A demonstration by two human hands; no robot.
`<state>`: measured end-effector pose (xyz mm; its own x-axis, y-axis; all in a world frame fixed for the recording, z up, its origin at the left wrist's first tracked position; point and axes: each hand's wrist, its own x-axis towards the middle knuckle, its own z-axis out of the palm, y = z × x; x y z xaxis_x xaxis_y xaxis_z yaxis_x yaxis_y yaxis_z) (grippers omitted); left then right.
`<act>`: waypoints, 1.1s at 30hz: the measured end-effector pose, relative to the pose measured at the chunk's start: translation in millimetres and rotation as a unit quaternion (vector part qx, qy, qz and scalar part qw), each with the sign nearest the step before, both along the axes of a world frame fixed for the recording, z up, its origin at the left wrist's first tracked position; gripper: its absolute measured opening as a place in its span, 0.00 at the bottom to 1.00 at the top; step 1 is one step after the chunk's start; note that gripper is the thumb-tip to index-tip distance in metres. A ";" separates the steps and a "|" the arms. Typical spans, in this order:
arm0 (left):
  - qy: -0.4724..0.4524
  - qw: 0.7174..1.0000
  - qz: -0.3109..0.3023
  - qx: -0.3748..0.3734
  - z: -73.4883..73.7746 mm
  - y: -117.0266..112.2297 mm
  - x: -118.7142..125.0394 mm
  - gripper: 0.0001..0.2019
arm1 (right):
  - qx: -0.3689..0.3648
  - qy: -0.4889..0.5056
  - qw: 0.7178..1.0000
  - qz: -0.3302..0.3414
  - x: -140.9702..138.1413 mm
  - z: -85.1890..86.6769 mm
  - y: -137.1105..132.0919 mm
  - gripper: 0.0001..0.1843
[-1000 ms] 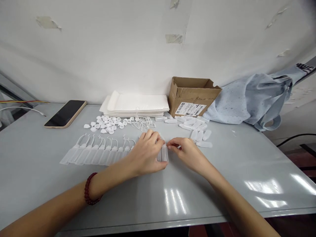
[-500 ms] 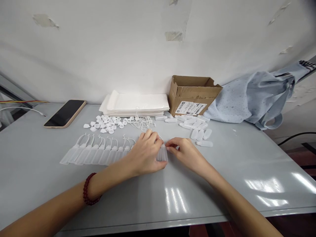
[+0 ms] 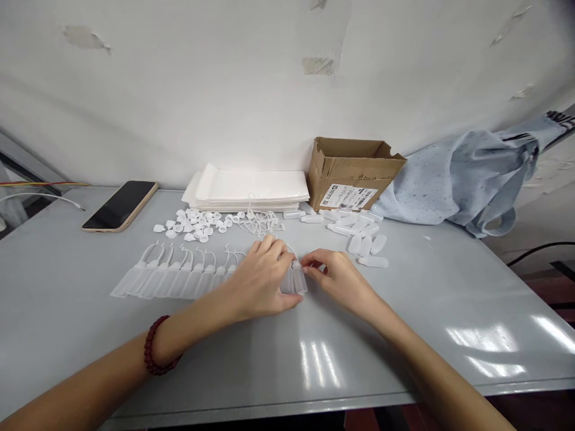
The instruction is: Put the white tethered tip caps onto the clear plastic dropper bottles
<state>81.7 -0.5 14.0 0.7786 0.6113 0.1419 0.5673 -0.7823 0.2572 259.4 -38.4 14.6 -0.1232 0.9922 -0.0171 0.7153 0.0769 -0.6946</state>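
A row of small translucent plastic bottles with white caps and string loops lies side by side on the grey table. My left hand arches over the row's right end, fingers at the caps and thumb along the bottle bases, closed around the bottles there and hiding part of them. At the far right of the row, the end bottle lies slightly tilted. Thumb and fingertips of my right hand are pinched together at that bottle's cap. Behind the row are loose white caps and a tangle of white strings.
Loose uncapped bottles lie to the right. A stack of white envelopes and an open cardboard box stand against the wall. A phone lies at the left, light blue cloth at the back right.
The end bottle has shifted slightly right at its base, leaving a small gap to its neighbour. My left hand has drawn back slightly left; my right hand stays nearly still.
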 end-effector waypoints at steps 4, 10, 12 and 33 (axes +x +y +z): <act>-0.002 1.000 0.001 -0.002 -0.3 0.1 -0.4 0.24 | -0.014 -0.002 1.000 -0.009 0.6 1.3 1.0 0.09; -0.002 1.000 0.007 -0.004 0.5 0.9 0.0 0.24 | -0.039 0.015 0.999 -0.022 0.0 2.9 1.5 0.07; -0.003 1.000 0.008 -0.004 0.7 0.7 0.0 0.23 | -0.041 0.020 0.999 -0.023 0.0 2.8 1.3 0.07; -0.006 1.000 0.000 0.006 -1.9 0.2 -0.7 0.25 | -0.051 0.046 0.997 -0.033 -1.0 1.3 0.6 0.07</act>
